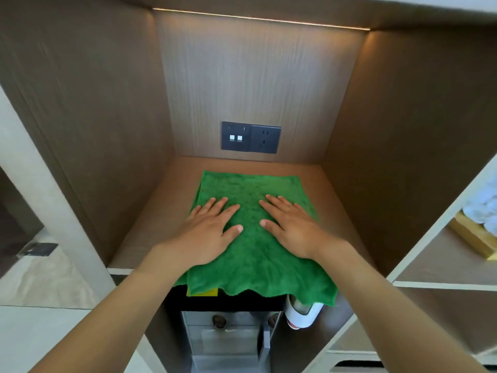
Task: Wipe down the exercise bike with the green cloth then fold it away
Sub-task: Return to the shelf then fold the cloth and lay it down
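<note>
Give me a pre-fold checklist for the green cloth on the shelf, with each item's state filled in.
1. Green cloth spread flat on the shelf: ok.
2. Left hand flat on the cloth, fingers straight: ok.
3. Right hand flat on the cloth, fingers straight: ok.
4. Cloth wholly on the shelf: not ok, its near edge hangs over the front.
5. Wall socket clear of the cloth: ok.
6. Far corners lying square: ok; near corners wavy: not ok.

Wood-panelled alcove [107,117], light strip [261,20] overhead, dark wall sockets [251,137], open shelving [441,284] right
</note>
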Demonstrator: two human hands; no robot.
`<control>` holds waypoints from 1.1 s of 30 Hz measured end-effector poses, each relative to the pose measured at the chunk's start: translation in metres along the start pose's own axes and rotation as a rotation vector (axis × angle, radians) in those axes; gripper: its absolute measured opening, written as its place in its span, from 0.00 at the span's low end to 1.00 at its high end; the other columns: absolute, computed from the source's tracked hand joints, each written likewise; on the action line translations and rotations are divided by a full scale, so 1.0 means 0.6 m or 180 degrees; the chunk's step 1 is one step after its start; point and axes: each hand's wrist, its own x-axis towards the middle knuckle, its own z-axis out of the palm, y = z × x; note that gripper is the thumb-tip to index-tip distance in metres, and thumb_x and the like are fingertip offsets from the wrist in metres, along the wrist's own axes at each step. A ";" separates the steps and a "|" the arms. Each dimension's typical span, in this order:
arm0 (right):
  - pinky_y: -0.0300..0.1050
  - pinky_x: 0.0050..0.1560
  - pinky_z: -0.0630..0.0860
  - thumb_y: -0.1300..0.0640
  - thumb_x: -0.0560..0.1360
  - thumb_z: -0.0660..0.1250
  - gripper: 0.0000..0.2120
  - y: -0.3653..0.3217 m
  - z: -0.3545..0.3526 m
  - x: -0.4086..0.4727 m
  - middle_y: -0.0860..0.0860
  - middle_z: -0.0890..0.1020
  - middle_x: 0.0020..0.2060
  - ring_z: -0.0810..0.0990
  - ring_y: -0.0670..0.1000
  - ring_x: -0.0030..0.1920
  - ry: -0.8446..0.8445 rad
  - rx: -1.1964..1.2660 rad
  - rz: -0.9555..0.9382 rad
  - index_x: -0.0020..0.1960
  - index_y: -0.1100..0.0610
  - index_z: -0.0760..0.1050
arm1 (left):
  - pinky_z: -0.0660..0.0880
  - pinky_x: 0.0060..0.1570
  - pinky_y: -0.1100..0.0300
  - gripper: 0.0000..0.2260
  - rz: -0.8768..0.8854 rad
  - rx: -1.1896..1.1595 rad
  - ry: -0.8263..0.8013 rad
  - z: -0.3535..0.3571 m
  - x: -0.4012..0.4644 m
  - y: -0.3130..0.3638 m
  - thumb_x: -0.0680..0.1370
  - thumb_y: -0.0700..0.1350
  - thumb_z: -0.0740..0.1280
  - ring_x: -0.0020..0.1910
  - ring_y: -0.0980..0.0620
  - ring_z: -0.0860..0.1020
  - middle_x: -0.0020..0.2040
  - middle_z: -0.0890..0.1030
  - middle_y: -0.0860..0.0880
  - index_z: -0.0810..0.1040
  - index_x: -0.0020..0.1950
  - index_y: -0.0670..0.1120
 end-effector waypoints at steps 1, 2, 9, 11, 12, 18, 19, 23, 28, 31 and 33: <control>0.55 0.83 0.46 0.37 0.86 0.50 0.31 0.009 -0.005 0.013 0.46 0.48 0.85 0.45 0.51 0.85 -0.0026 -0.0023 0.0004 0.86 0.46 0.49 | 0.45 0.82 0.47 0.29 -0.0017 0.0019 0.0024 0.000 0.014 0.004 0.85 0.65 0.48 0.85 0.48 0.43 0.86 0.45 0.52 0.47 0.85 0.59; 0.55 0.83 0.47 0.38 0.86 0.50 0.31 0.019 -0.009 0.026 0.47 0.48 0.85 0.46 0.52 0.85 -0.0044 -0.0049 0.0003 0.86 0.46 0.49 | 0.45 0.82 0.46 0.29 -0.0027 0.0024 0.0038 -0.001 0.028 0.006 0.85 0.65 0.48 0.85 0.48 0.44 0.86 0.45 0.51 0.48 0.85 0.59; 0.58 0.82 0.52 0.41 0.87 0.53 0.30 0.065 -0.035 0.083 0.51 0.53 0.85 0.50 0.55 0.85 -0.0026 -0.0094 0.0072 0.85 0.50 0.54 | 0.50 0.82 0.45 0.29 -0.0036 0.0009 0.0196 -0.010 0.101 0.015 0.85 0.64 0.51 0.84 0.44 0.51 0.86 0.52 0.48 0.54 0.85 0.56; 0.57 0.82 0.54 0.43 0.87 0.56 0.29 0.058 -0.038 0.071 0.53 0.56 0.85 0.53 0.56 0.84 0.0131 -0.0155 0.0056 0.84 0.52 0.58 | 0.53 0.81 0.45 0.27 -0.0011 0.0124 0.0368 -0.011 0.093 0.020 0.86 0.61 0.53 0.84 0.43 0.53 0.85 0.55 0.46 0.58 0.84 0.54; 0.54 0.82 0.55 0.44 0.86 0.58 0.28 0.052 -0.040 0.055 0.53 0.59 0.84 0.55 0.55 0.84 0.0259 -0.0090 -0.0040 0.83 0.54 0.61 | 0.55 0.81 0.45 0.26 0.0067 0.0177 0.0542 -0.011 0.078 0.024 0.86 0.59 0.55 0.84 0.44 0.55 0.85 0.58 0.46 0.60 0.83 0.53; 0.44 0.71 0.72 0.45 0.81 0.70 0.19 -0.002 -0.022 -0.096 0.47 0.81 0.68 0.78 0.47 0.67 0.0584 0.0861 -0.0983 0.68 0.53 0.81 | 0.71 0.70 0.56 0.17 0.0840 -0.0716 0.1049 0.013 -0.072 0.065 0.82 0.60 0.62 0.69 0.58 0.73 0.69 0.78 0.60 0.81 0.66 0.58; 0.46 0.72 0.72 0.40 0.80 0.69 0.23 -0.002 -0.013 -0.111 0.45 0.79 0.70 0.77 0.45 0.69 0.0489 0.0860 -0.0948 0.70 0.51 0.80 | 0.68 0.72 0.58 0.19 0.0798 -0.0760 0.0900 0.021 -0.090 0.066 0.81 0.63 0.63 0.71 0.60 0.71 0.70 0.76 0.62 0.80 0.68 0.59; 0.39 0.81 0.51 0.29 0.75 0.67 0.38 0.006 0.020 -0.148 0.36 0.62 0.81 0.56 0.37 0.80 0.0357 0.0672 -0.0960 0.80 0.44 0.67 | 0.42 0.75 0.72 0.31 0.0737 -0.0564 0.0647 0.051 -0.125 0.059 0.77 0.73 0.61 0.79 0.68 0.53 0.78 0.60 0.69 0.68 0.77 0.63; 0.37 0.81 0.45 0.39 0.83 0.59 0.28 0.015 0.043 -0.169 0.36 0.59 0.82 0.51 0.35 0.82 0.0556 0.0374 -0.1127 0.82 0.44 0.63 | 0.56 0.77 0.62 0.20 0.0897 -0.0339 0.1340 0.082 -0.137 0.056 0.82 0.60 0.61 0.77 0.62 0.67 0.74 0.74 0.61 0.76 0.72 0.57; 0.37 0.80 0.56 0.46 0.85 0.55 0.23 0.023 0.041 -0.178 0.41 0.71 0.78 0.64 0.40 0.79 0.0842 0.0509 -0.1173 0.76 0.49 0.74 | 0.60 0.77 0.59 0.19 0.1011 -0.0380 0.1440 0.086 -0.140 0.053 0.85 0.58 0.57 0.76 0.61 0.68 0.74 0.75 0.61 0.80 0.70 0.56; 0.43 0.75 0.70 0.53 0.85 0.58 0.18 0.040 0.044 -0.183 0.43 0.78 0.72 0.74 0.44 0.74 0.1205 0.0444 -0.1149 0.71 0.51 0.80 | 0.65 0.75 0.58 0.19 0.1051 -0.0455 0.1539 0.082 -0.140 0.049 0.86 0.57 0.56 0.74 0.60 0.72 0.72 0.77 0.60 0.83 0.67 0.56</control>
